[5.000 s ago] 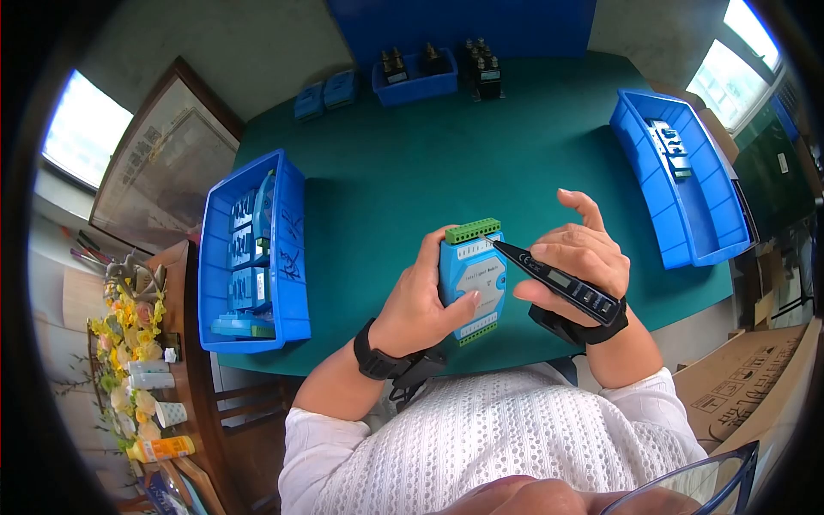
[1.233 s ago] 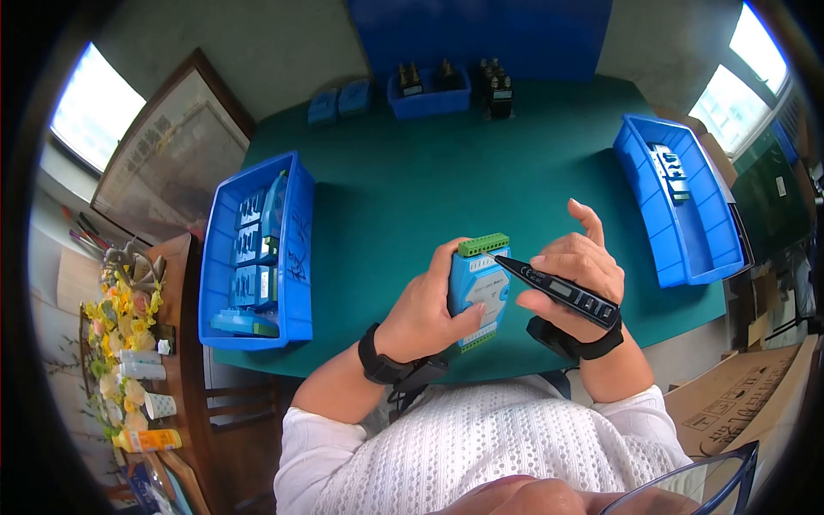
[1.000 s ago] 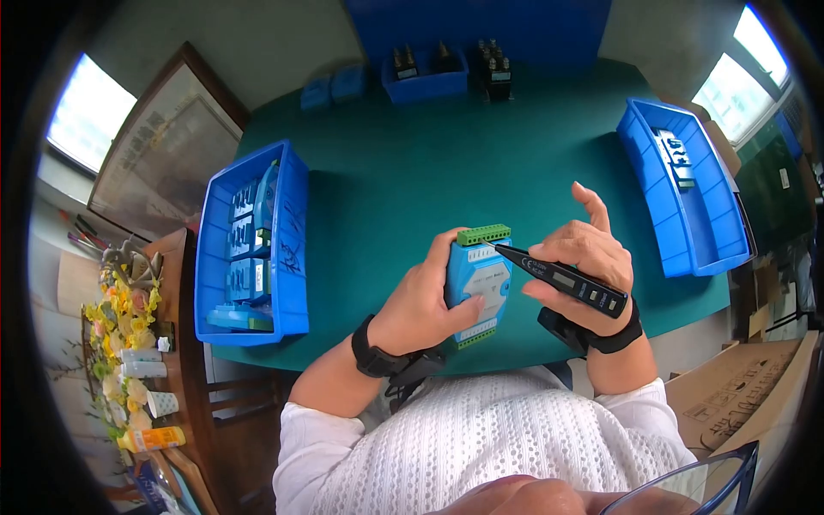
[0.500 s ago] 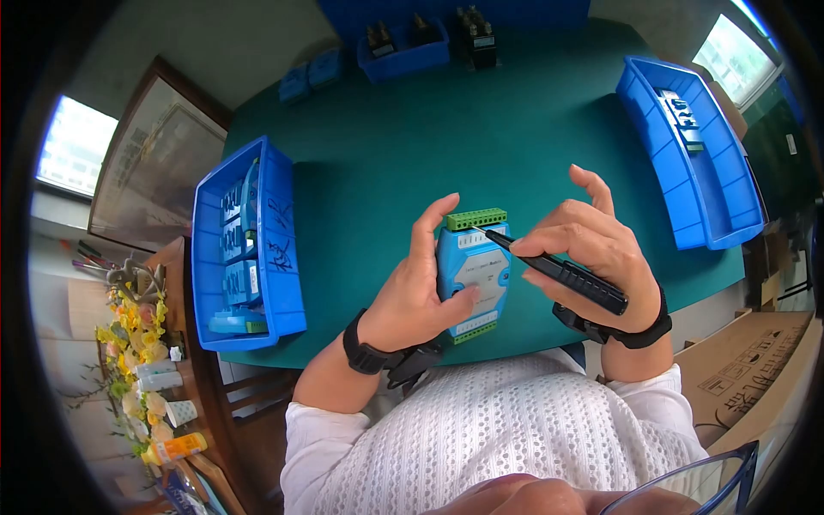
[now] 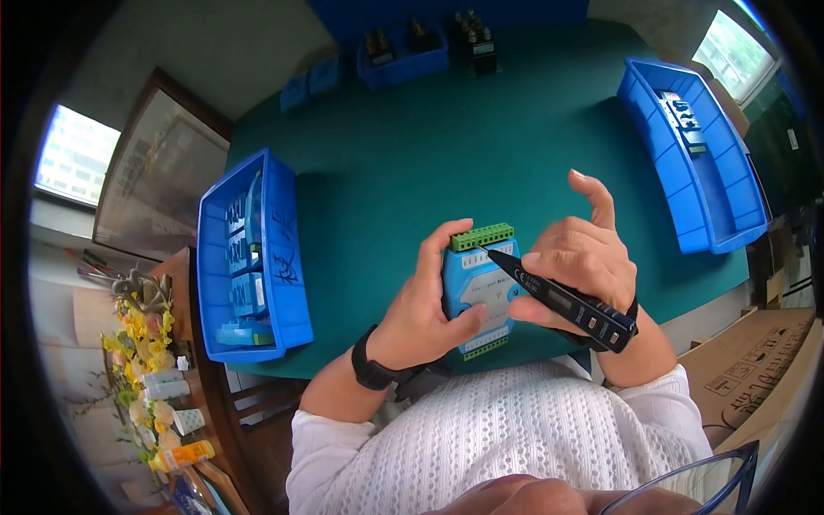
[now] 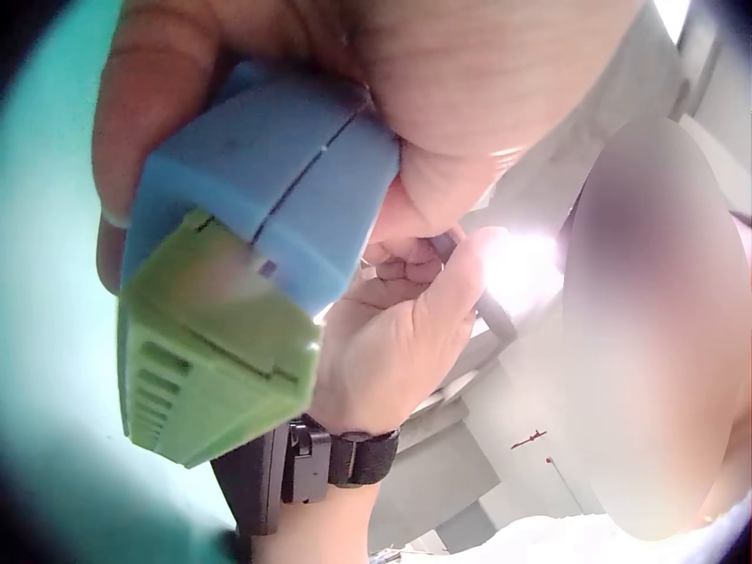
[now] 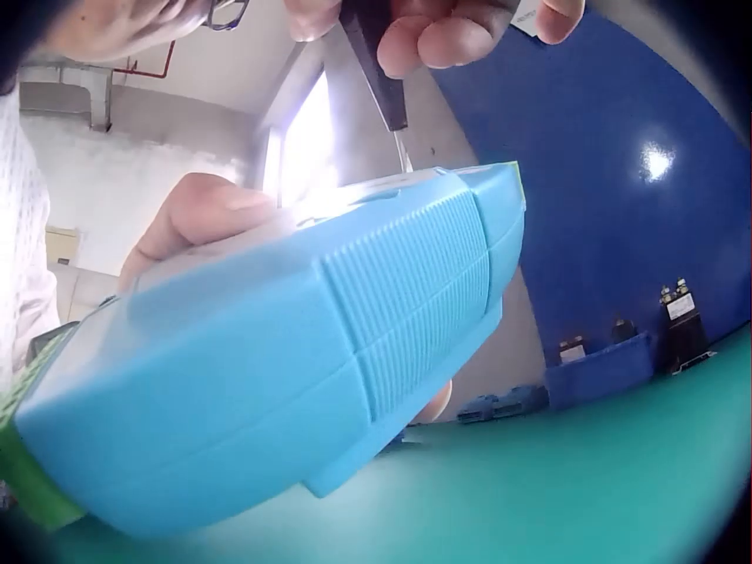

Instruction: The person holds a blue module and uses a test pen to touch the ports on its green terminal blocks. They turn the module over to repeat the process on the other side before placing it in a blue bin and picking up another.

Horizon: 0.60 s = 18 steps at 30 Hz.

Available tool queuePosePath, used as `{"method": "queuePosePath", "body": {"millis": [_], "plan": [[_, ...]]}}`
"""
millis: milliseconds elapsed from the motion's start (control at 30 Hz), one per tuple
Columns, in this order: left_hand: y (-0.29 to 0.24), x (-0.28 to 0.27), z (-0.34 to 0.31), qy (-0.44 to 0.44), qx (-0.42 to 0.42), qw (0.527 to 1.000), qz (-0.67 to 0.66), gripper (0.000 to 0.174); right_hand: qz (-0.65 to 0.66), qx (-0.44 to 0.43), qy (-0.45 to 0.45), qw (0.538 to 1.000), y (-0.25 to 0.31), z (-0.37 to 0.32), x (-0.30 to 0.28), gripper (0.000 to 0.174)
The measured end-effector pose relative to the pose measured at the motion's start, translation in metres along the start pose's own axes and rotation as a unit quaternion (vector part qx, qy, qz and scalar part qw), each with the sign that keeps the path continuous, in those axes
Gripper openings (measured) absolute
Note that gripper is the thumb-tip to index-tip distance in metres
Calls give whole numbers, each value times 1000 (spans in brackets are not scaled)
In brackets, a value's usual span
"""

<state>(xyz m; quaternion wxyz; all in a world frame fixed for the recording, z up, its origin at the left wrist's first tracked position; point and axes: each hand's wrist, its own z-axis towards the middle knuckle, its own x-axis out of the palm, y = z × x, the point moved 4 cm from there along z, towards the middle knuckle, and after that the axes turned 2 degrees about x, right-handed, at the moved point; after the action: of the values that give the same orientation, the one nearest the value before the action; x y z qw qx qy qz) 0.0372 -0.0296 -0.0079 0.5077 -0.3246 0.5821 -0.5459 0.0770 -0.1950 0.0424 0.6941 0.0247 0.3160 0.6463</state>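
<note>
My left hand (image 5: 412, 322) holds a light-blue electronic module (image 5: 493, 279) with its printed face up, the thumb lying on that face. A green screw terminal block (image 5: 483, 236) runs along its far end, and another green block (image 5: 486, 348) is at the near end. Between the thumb and fingers of my right hand (image 5: 588, 266) is a black voltage tester screwdriver (image 5: 558, 299), its index finger raised. Its thin metal tip meets the far terminal block near the middle. In the right wrist view the tester's shaft (image 7: 382, 82) slants down to the module's face.
A blue bin (image 5: 296, 322) with several modules stands at the left, another blue bin (image 5: 717, 210) at the right. At the back of the green table (image 5: 412, 146) are a small blue bin (image 5: 403, 69), a black component (image 5: 482, 51) and blue modules (image 5: 322, 77).
Over five seconds the tester tip has shifted left along the far terminal block. Since half a second ago, the left index finger has lowered to the module and the tester has rolled, its display showing.
</note>
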Motion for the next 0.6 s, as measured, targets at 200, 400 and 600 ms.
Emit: {"method": "queuePosePath", "body": {"millis": [200,400,600], "plan": [[2,0,-1,-4,1,1000,-10,78,27,6,-6,1000,-3,1,-1,30],[4,2,0,2,-8,1000,-26,77,72,18,-14,997,-5,-1,-5,23],[2,2,0,11,-2,1000,-12,78,71,15,1,997,-7,-2,-1,21]]}}
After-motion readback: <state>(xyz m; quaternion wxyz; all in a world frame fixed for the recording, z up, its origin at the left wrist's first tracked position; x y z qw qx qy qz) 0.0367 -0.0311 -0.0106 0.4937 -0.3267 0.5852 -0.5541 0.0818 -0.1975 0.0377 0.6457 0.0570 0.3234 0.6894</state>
